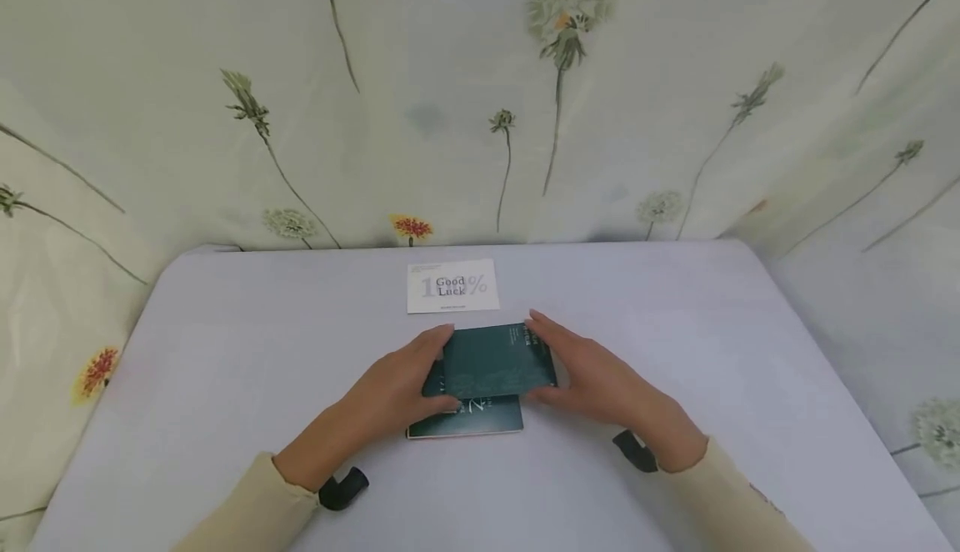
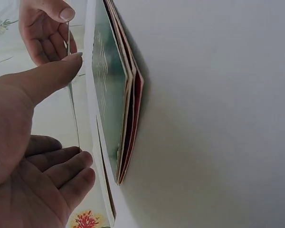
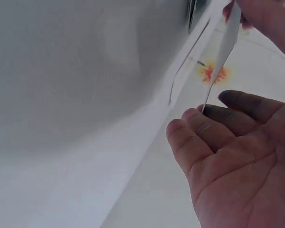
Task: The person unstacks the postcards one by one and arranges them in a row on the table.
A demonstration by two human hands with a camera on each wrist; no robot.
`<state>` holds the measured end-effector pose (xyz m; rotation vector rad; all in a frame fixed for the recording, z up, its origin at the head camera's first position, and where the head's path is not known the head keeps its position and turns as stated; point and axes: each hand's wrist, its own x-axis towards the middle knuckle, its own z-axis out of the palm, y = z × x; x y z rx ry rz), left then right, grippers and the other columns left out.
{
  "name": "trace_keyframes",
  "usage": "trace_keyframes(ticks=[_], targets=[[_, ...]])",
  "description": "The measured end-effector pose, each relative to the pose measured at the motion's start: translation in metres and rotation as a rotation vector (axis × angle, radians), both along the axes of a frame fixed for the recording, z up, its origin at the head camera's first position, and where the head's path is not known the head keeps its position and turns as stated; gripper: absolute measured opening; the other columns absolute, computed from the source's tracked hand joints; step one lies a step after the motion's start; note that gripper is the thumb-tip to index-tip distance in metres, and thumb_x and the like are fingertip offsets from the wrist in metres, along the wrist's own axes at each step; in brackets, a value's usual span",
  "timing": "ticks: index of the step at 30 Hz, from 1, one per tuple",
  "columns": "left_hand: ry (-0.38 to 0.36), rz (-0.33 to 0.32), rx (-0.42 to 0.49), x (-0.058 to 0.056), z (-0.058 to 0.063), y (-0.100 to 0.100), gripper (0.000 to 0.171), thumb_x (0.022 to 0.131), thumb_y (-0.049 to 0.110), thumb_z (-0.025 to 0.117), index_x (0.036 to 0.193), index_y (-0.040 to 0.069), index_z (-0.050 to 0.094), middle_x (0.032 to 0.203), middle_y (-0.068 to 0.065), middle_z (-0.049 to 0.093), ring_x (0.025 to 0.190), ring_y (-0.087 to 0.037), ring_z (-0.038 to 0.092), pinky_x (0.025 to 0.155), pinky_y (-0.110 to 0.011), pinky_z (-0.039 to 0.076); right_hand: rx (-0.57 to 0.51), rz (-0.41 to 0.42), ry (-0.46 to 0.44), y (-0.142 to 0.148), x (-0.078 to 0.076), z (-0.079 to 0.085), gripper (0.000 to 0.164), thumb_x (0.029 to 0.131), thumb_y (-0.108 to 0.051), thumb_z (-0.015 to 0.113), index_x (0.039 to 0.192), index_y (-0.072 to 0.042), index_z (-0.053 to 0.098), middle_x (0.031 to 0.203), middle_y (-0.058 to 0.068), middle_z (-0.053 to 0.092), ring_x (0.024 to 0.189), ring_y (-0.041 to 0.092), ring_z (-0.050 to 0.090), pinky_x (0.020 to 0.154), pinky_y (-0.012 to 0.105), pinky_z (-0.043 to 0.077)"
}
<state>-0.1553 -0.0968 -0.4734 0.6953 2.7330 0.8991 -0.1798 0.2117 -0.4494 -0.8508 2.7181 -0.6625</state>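
A thin dark green card [image 1: 495, 362] is held up flat between both hands. My left hand [image 1: 393, 383] pinches its left end, thumb on the near edge and fingers on the far edge. At the other end, my right hand [image 1: 596, 375] pinches it the same way. Below it on the table lies a small stack of green cards [image 1: 467, 425], partly covered by the held card in the head view. The left wrist view shows several layers in this stack [image 2: 111, 99], with the held card apart from it. Tiny print on the cards is unreadable.
A white card [image 1: 418, 298] reading "Good Luck" over "100%" lies beyond the hands. Everything rests on a table with a pale cloth [image 1: 262, 343]. A curtain with a dandelion print [image 1: 450, 60] hangs behind the table's far edge and along its sides.
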Motion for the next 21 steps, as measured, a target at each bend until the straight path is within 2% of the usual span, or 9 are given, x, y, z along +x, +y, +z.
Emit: trace_keyframes(ticks=[3,10,15,21], targets=[[0.01,-0.014,-0.014,-0.007,0.002,0.004,0.101,0.087,0.039,0.087,0.164,0.008,0.029,0.157,-0.007,0.049,0.13,-0.02,0.059,0.109,-0.041,0.05,0.004,-0.009,0.014,0.003,-0.003,0.001,0.099,0.085,-0.027,0.09,0.163,-0.003,0.033,0.169,0.014,0.031,0.15,0.035,0.039,0.115,0.052,0.042],[0.005,-0.02,-0.04,-0.026,0.008,0.018,0.1,0.088,0.04,0.086,0.165,0.01,0.029,0.166,-0.006,0.038,0.145,-0.023,0.046,0.116,-0.041,0.043,0.025,-0.041,0.025,0.012,-0.015,0.003,0.101,0.085,-0.025,0.09,0.163,-0.002,0.03,0.17,0.015,0.028,0.151,0.036,0.038,0.116,0.053,0.041],[0.005,-0.023,-0.062,-0.043,0.012,0.028,0.1,0.088,0.038,0.086,0.165,0.009,0.029,0.167,-0.006,0.037,0.148,-0.024,0.043,0.119,-0.041,0.039,0.051,-0.064,0.028,0.018,-0.029,0.009,0.101,0.086,-0.026,0.089,0.164,-0.002,0.029,0.17,0.016,0.027,0.151,0.037,0.036,0.117,0.053,0.04],[0.029,-0.026,-0.071,-0.061,0.01,0.036,0.099,0.089,0.038,0.085,0.164,0.008,0.028,0.167,-0.009,0.036,0.15,-0.024,0.04,0.12,-0.041,0.037,0.064,-0.047,0.05,0.023,-0.048,0.012,0.097,0.088,-0.022,0.086,0.163,0.001,0.029,0.17,0.018,0.026,0.151,0.038,0.035,0.117,0.055,0.039]])
